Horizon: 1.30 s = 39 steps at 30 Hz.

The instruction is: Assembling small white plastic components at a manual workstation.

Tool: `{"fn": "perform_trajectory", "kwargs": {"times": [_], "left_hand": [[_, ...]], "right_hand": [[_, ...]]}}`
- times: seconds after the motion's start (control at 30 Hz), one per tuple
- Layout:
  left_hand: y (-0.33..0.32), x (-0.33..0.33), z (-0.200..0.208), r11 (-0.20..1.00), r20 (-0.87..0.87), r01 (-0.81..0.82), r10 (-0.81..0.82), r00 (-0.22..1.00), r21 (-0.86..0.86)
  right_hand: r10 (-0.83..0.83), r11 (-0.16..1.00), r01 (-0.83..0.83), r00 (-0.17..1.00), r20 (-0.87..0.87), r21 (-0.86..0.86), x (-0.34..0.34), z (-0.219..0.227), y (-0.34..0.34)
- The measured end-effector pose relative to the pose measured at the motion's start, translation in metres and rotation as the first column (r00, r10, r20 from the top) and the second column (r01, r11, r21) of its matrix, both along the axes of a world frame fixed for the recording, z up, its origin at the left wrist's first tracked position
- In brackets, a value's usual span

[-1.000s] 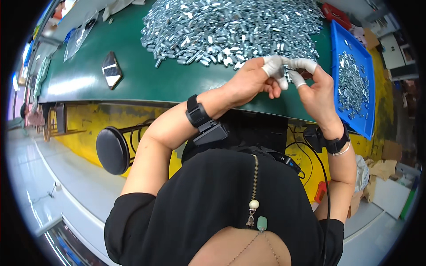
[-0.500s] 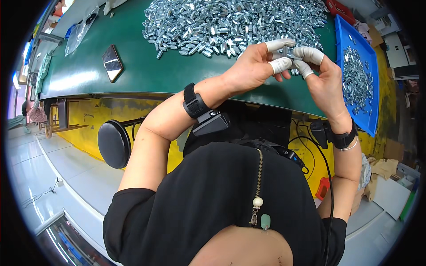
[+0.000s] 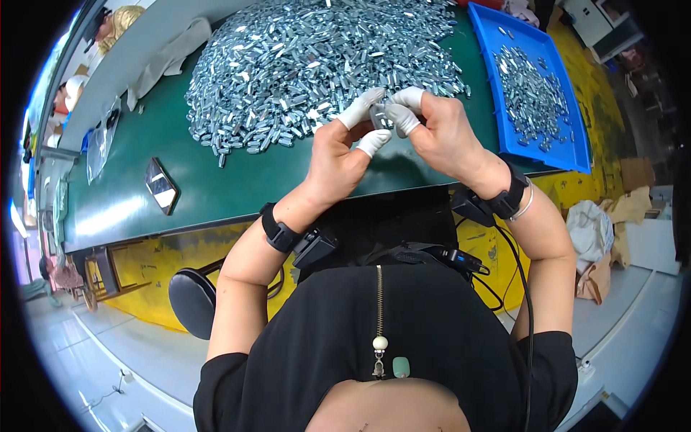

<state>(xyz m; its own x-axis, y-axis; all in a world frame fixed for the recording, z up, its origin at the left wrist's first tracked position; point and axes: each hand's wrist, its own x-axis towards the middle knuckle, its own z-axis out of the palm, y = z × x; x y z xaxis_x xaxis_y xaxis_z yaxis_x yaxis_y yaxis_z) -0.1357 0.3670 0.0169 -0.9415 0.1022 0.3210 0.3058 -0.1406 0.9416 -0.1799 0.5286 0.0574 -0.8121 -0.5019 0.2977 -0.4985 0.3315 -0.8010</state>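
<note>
My left hand and my right hand meet over the near edge of the green table, with white covers on the thumbs and some fingers. Their fingertips close around small shiny metal pieces, partly hidden by the fingers; how many cannot be told. Just beyond the hands spreads a large heap of short, silvery, hexagonal metal pieces. To the right, a blue plastic tray bears a smaller spread of similar pieces.
A phone lies on the green table at left. A clear plastic bag and pale cloth are farther back. A black round stool stands below the table. A black cable runs beside my right arm.
The view has turned, shifting the tray and heap leftward in the picture. Both hands appear farther left and still meet at the fingertips. The left hand has turned more upright.
</note>
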Motion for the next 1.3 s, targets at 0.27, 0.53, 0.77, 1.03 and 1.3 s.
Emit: {"fn": "perform_trajectory", "kwargs": {"times": [0.27, 0.53, 0.77, 1.03, 1.3], "left_hand": [[-0.011, -0.010, 0.002, 0.924, -0.285, -0.112, 0.003, 0.959, -0.366], [-0.035, -0.025, 0.002, 0.998, 0.251, 0.068, -0.064, 0.966, -0.005], [-0.043, -0.023, -0.016, 0.991, 0.386, 0.032, -0.080, 0.919, 0.130], [-0.039, -0.020, -0.017, 0.985, 0.445, 0.037, -0.109, 0.889, 0.167], [-0.054, -0.014, -0.030, 0.989, 0.589, -0.042, -0.049, 0.807, 0.139]], "right_hand": [[0.143, 0.975, -0.018, 0.815, 0.562, -0.223, -0.005, 0.008, 0.001], [-0.075, 0.990, 0.063, 0.993, -0.091, -0.128, -0.006, -0.007, 0.032], [-0.373, 0.772, 0.542, 0.810, -0.453, 0.333, -0.058, -0.025, 0.129], [-0.021, 0.738, 0.038, 0.999, -0.033, 0.674, -0.033, -0.046, 0.050], [-0.062, 0.826, 0.159, 0.979, -0.193, 0.541, -0.032, -0.067, 0.045]]}}
